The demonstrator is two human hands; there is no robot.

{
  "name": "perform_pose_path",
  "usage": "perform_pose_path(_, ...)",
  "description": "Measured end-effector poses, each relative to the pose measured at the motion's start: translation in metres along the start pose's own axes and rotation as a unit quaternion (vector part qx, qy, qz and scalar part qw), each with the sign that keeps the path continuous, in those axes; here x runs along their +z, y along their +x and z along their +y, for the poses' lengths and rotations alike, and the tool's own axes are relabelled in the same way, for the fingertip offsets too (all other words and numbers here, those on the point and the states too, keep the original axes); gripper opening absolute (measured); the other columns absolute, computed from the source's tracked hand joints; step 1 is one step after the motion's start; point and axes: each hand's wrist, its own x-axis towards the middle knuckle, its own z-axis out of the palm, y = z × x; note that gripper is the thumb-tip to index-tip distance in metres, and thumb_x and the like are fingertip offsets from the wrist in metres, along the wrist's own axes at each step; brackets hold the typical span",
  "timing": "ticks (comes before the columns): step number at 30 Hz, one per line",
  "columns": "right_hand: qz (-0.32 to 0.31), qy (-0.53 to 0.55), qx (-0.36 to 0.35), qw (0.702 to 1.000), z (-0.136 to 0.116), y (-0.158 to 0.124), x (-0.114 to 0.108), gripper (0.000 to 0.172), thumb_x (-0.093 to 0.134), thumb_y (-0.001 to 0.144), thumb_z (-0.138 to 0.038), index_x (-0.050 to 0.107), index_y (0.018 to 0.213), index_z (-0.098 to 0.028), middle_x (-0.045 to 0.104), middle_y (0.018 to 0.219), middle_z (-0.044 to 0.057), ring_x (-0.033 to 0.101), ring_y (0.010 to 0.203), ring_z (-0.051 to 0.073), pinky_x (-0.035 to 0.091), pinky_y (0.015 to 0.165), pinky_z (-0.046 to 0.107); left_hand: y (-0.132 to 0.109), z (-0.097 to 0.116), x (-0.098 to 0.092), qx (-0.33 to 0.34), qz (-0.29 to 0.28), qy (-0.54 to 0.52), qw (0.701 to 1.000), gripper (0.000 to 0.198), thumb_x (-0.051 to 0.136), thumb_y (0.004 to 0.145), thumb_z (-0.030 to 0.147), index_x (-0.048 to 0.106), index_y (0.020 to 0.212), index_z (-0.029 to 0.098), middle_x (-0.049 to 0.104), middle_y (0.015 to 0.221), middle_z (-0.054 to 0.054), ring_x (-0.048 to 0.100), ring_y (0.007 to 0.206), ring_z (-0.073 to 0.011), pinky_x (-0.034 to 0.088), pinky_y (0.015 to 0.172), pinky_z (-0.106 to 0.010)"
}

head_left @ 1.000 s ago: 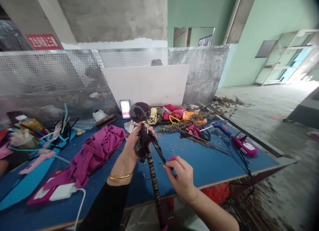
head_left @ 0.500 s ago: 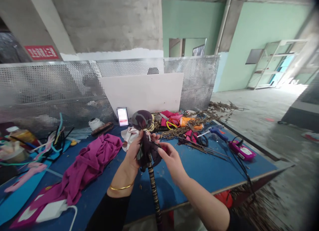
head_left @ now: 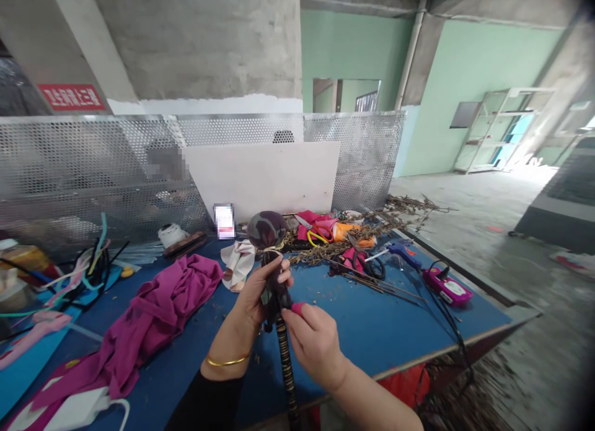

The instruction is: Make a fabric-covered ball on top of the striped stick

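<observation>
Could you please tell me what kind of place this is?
Probably a simple craft workshop: a blue workbench holds yellow-handled scissors and what looks like a glue gun.

A second ago my right fingers (head_left: 294, 322) drew a tail of dark cloth (head_left: 273, 289) out sideways; 0.5 seconds ago they sat higher, beside my left fingers (head_left: 285, 275). Now they've dropped to the striped stick (head_left: 286, 366), the cloth gathered narrower along it.

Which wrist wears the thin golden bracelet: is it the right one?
No, the thin golden bracelet circles the wrist of the left hand, which holds the dark patterned cloth.
</observation>
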Motion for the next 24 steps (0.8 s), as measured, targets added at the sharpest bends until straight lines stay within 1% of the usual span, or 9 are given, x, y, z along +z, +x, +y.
perform_pose_path(2,-0.016,0.027,0.017,0.999,-0.002,-0.006,-0.003,0.019,0.048,0.09,-0.01,0.065,0.092,-0.016,0.063,0.073,0.007,0.056,0.064,0.016,0.04,0.057,0.026,-0.001,-0.003,0.002,0.006,-0.03,0.008,1.0,0.013,0.068,0.079,0.015,0.056,0.076,0.013,0.048,0.058,0.007,0.038,0.039,-0.0005,0.042,0.042,-0.013)
perform_pose_path(5,-0.035,0.12,0.045,0.991,-0.001,-0.013,-0.008,0.01,0.051,0.089,-0.016,0.061,0.087,-0.018,0.059,0.068,0.003,0.052,0.061,0.015,0.039,0.059,0.027,0.001,-0.009,0.002,0.018,-0.046,0.031,0.998,0.026,0.077,0.07,0.022,0.052,0.07,0.014,0.037,0.052,0.01,0.032,0.038,-0.0003,0.031,0.037,-0.011)
perform_pose_path(7,0.002,0.177,0.127,0.976,0.005,-0.009,-0.01,0.009,0.051,0.09,-0.022,0.059,0.087,-0.019,0.057,0.068,0.001,0.051,0.063,0.015,0.041,0.063,0.028,0.001,-0.015,0.003,0.026,-0.047,0.05,0.997,0.034,0.08,0.066,0.027,0.049,0.068,0.015,0.035,0.051,0.011,0.03,0.038,-0.0005,0.03,0.037,-0.013)
perform_pose_path(10,0.049,0.249,0.349,0.902,0.022,0.018,-0.009,0.019,0.05,0.091,-0.034,0.059,0.1,-0.02,0.062,0.088,0.004,0.057,0.083,0.017,0.045,0.077,0.03,0.0,-0.023,0.009,0.038,-0.044,0.077,0.995,0.04,0.081,0.066,0.033,0.044,0.065,0.016,0.036,0.052,0.011,0.029,0.038,-0.0007,0.03,0.037,-0.014)
perform_pose_path(12,0.015,0.341,0.432,0.835,0.036,0.044,-0.007,0.03,0.053,0.088,-0.045,0.061,0.103,-0.02,0.064,0.103,0.006,0.057,0.1,0.019,0.043,0.09,0.031,-0.002,-0.028,0.014,0.042,-0.04,0.092,0.994,0.041,0.08,0.066,0.034,0.044,0.065,0.017,0.037,0.052,0.011,0.031,0.039,-0.001,0.031,0.039,-0.015)
perform_pose_path(15,-0.069,0.425,0.462,0.775,0.05,0.08,-0.004,0.045,0.054,0.082,-0.06,0.065,0.089,-0.017,0.068,0.087,0.006,0.062,0.084,0.02,0.049,0.077,0.032,-0.005,-0.033,0.022,0.032,-0.035,0.108,0.993,0.039,0.08,0.066,0.035,0.046,0.067,0.017,0.039,0.052,0.011,0.033,0.04,-0.0016,0.034,0.04,-0.016)
perform_pose_path(19,-0.174,0.584,0.476,0.634,0.054,0.099,-0.001,0.05,0.067,0.071,-0.062,0.066,0.085,-0.014,0.067,0.071,0.004,0.064,0.064,0.017,0.052,0.062,0.029,-0.006,-0.039,0.024,0.008,-0.037,0.115,0.993,0.042,0.08,0.065,0.038,0.042,0.066,0.019,0.038,0.05,0.011,0.031,0.039,-0.002,0.035,0.041,-0.017)
perform_pose_path(20,-0.172,0.604,0.468,0.621,0.054,0.1,0.0,0.048,0.071,0.069,-0.059,0.065,0.084,-0.014,0.067,0.069,0.004,0.065,0.063,0.017,0.052,0.062,0.028,-0.007,-0.041,0.023,0.002,-0.038,0.114,0.993,0.044,0.08,0.065,0.04,0.042,0.066,0.019,0.037,0.05,0.012,0.031,0.039,-0.0022,0.035,0.041,-0.017)
perform_pose_path(24,-0.127,0.62,0.473,0.613,0.053,0.092,0.005,0.04,0.077,0.067,-0.051,0.062,0.079,-0.015,0.063,0.064,-0.001,0.061,0.052,0.012,0.05,0.052,0.023,-0.017,-0.057,0.016,-0.03,-0.037,0.117,0.992,0.045,0.077,0.067,0.047,0.041,0.066,0.019,0.035,0.05,0.012,0.03,0.039,-0.0029,0.037,0.042,-0.019)
